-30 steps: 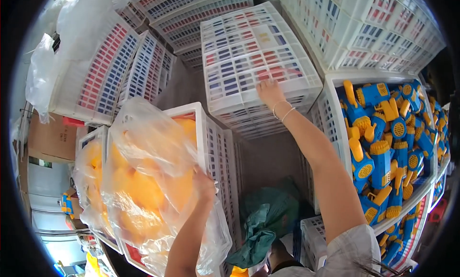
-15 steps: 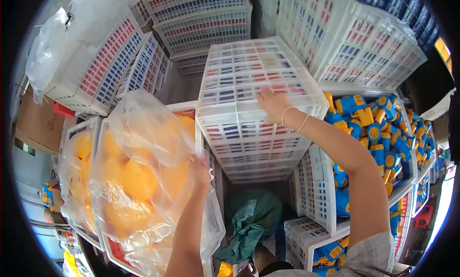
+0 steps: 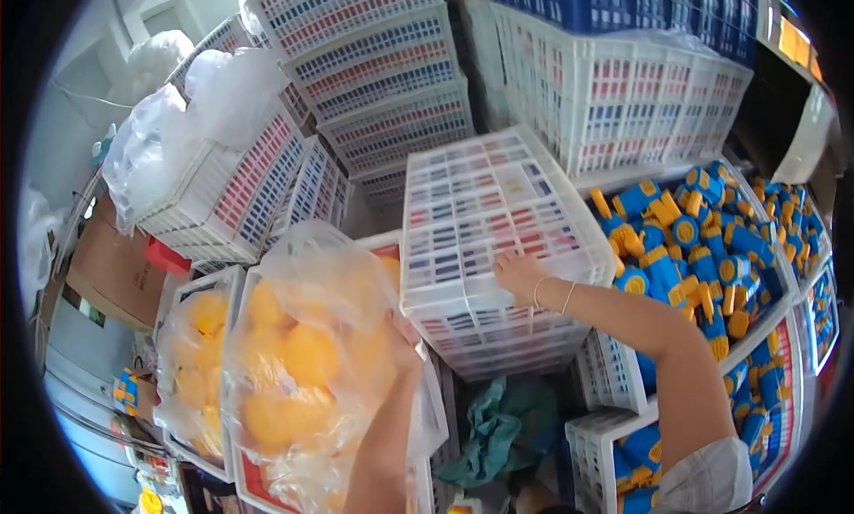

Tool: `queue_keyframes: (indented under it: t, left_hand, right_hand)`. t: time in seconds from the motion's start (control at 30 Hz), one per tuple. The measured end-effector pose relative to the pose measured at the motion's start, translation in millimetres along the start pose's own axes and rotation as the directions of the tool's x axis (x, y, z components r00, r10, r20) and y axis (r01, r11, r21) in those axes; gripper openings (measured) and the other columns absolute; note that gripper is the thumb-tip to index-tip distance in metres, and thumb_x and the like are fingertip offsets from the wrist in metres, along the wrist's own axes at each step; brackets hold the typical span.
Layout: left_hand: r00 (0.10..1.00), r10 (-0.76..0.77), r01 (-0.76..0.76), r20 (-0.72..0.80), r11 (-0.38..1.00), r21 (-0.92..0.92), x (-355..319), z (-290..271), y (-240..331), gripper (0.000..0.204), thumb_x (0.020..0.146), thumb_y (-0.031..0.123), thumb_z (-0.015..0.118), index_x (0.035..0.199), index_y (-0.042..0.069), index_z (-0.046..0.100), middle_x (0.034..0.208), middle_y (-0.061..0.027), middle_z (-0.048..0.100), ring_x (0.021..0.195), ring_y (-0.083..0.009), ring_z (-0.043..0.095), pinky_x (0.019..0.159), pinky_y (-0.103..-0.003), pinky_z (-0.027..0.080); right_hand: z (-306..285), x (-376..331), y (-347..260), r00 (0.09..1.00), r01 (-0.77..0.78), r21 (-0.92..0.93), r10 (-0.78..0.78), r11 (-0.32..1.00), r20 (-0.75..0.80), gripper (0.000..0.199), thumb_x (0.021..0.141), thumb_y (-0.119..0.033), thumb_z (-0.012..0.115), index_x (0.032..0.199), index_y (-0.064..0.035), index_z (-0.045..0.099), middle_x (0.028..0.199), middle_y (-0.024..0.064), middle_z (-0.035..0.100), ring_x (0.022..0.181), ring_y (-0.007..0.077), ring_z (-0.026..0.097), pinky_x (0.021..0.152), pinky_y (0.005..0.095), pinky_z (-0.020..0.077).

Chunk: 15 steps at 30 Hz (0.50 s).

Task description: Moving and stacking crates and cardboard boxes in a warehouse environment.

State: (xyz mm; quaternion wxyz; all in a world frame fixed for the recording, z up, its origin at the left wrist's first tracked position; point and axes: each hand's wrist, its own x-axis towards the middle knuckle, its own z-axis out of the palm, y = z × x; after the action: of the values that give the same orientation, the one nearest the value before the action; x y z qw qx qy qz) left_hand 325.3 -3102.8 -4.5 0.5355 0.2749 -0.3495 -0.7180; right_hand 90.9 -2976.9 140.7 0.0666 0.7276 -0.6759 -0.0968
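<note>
In the middle stands a white slatted crate (image 3: 471, 212) with other crates' red and blue colours showing through its slots. My right hand (image 3: 520, 277) is closed on its near upper edge, fingers bent over the slats. To its left, an open crate (image 3: 252, 487) holds large rounded yellow-orange pieces (image 3: 311, 358) under a loose clear plastic bag (image 3: 298, 269). My left hand (image 3: 405, 349) is at the right rim of that crate, against the plastic. Its fingers are mostly hidden and slightly blurred, so its grip does not show.
Tall stacks of slatted crates (image 3: 382, 78) rise behind. Crates on the right hold blue-and-yellow plastic pieces (image 3: 703, 256). A dark green bag (image 3: 485, 434) lies low between the crates. At far left are a cardboard box (image 3: 116, 265) and another bagged crate of yellow pieces (image 3: 197, 354).
The view has shifted, so most of the scene sits lower. The white crate appears slightly nearer to me, with my right hand still on its edge. My left hand stays by the plastic-covered rim.
</note>
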Motion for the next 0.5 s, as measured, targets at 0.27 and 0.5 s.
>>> queue_keyframes:
  t: [0.27, 0.5]
  left_hand:
    - [0.99, -0.018, 0.025, 0.137, 0.998, -0.05, -71.4, 39.7, 131.6, 0.033, 0.084, 0.032, 0.041, 0.108, 0.009, 0.045, 0.099, -0.0038, 0.05, 0.097, -0.0165, 0.045, 0.086, -0.029, 0.033]
    - [0.887, -0.459, 0.45, -0.055, 0.883, -0.133, -232.8, 10.9, 113.5, 0.052, 0.075, 0.05, 0.047, 0.1, 0.005, 0.048, 0.086, -0.0087, 0.052, 0.085, -0.023, 0.05, 0.07, -0.036, 0.045]
  right_hand:
    - [-98.0, -58.2, -24.9, 0.992, 0.086, -0.028, -0.089, 0.996, -0.09, 0.056, 0.052, -0.024, 0.071, 0.096, 0.0018, 0.047, 0.098, 0.0121, 0.047, 0.095, 0.0239, 0.045, 0.069, 0.0319, 0.0459]
    - [-194.4, -133.0, -47.7, 0.988, 0.07, -0.122, -0.085, 0.99, -0.125, 0.055, 0.052, -0.025, 0.07, 0.093, 0.0028, 0.047, 0.094, 0.0116, 0.047, 0.092, 0.0239, 0.045, 0.069, 0.0313, 0.0453]
